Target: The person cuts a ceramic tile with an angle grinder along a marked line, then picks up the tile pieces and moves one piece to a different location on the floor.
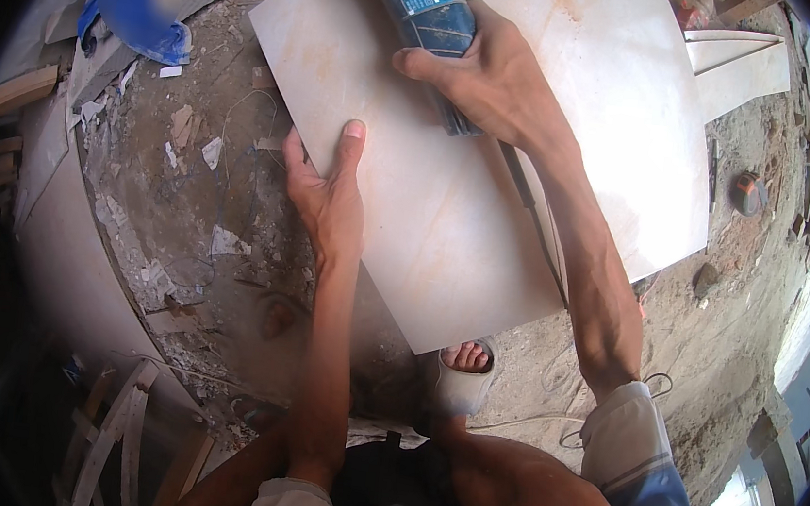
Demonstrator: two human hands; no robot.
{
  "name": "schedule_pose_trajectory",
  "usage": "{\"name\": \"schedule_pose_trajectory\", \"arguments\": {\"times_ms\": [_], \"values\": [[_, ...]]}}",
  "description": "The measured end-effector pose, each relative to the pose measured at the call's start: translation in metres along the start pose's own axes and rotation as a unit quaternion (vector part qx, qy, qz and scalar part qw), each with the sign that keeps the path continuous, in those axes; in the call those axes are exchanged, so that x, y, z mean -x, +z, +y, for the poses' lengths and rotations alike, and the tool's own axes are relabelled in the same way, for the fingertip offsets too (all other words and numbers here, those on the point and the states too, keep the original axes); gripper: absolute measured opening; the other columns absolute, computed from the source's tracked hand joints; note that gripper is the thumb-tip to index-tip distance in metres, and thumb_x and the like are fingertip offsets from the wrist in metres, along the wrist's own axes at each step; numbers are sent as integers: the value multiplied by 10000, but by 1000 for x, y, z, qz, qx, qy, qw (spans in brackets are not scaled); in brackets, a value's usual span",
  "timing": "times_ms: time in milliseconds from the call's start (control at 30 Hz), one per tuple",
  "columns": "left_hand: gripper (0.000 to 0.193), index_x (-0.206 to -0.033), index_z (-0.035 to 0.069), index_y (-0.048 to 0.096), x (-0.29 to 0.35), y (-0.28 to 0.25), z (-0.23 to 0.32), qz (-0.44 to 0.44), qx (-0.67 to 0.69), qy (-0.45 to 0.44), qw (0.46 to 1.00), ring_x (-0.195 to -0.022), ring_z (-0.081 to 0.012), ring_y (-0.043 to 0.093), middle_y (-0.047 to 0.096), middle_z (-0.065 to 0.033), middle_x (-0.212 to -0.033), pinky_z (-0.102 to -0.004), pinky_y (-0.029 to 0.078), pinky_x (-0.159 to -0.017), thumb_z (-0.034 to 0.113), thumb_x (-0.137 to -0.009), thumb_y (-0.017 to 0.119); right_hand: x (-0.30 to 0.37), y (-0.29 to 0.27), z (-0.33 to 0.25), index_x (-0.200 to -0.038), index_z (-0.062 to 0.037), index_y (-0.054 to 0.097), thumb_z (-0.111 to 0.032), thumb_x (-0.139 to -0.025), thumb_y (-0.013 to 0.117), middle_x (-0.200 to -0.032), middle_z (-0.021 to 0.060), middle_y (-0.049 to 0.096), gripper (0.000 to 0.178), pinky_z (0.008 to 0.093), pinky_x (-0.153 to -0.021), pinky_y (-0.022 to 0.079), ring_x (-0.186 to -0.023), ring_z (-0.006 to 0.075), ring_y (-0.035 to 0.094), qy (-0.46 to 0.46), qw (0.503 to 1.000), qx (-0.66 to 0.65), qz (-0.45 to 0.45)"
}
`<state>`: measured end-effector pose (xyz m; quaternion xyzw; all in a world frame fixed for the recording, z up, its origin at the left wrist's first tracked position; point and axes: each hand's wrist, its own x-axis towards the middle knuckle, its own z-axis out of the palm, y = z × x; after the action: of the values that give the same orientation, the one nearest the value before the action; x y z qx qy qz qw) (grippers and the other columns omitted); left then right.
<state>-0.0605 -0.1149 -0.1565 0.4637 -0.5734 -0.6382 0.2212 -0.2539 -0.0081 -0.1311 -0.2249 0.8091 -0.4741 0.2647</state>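
Toward five o'clock, a sandalled foot (464,384) is showing beside a pale slab (428,211) lying across the centre. The left hand (330,197) is gripping its edge at ten (thumb on top); the right hand (492,78) is clasping a blue power tool (436,27) toward twelve.

Glare on the pale slab (642,144), dark warped edges

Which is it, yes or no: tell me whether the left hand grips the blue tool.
No, the right hand grips the blue tool, while the left hand holds the pale slab at its edge.
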Motion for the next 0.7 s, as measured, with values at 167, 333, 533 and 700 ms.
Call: {"name": "schedule_pose_trajectory", "arguments": {"times_ms": [167,333,533,700], "values": [[743,-1628,-87,451,0,2,0,3,12,3,1000,-1301,-292,682,676,-238,-1459,-401,555,-1122,183,-1056,841,0,2,6,-1333,138,704,-575,-816,889,-978,262,795,900,413,-713,674,-799,337,821,-8,1000,11,12],[731,-1636,-69,446,1,1,2,-2,-2,-2,1000,-1337,-279,675,660,-230,-1497,-400,551,-1146,214,-1078,824,0,-2,-2,-1333,190,665,-517,-793,862,-1035,338,786,910,441,-764,696,-880,430,822,8,1000,-2,-10],[741,-1640,-76,438,0,0,2,-7,-3,0,1000,-1344,-281,671,654,-231,-1507,-399,546,-1151,218,-1079,823,0,-2,-1,-1317,190,671,-505,-793,865,-1033,335,790,891,434,-798,684,-897,417,820,10,1000,-11,-7],[747,-1641,-78,435,0,0,1,-7,-4,-3,1000,-1349,-285,669,648,-235,-1515,-402,545,-1154,218,-1077,824,4,-1,-4,-1306,184,678,-488,-800,861,-1032,320,795,861,433,-824,672,-910,398,818,12,1000,-24,-1]]}}
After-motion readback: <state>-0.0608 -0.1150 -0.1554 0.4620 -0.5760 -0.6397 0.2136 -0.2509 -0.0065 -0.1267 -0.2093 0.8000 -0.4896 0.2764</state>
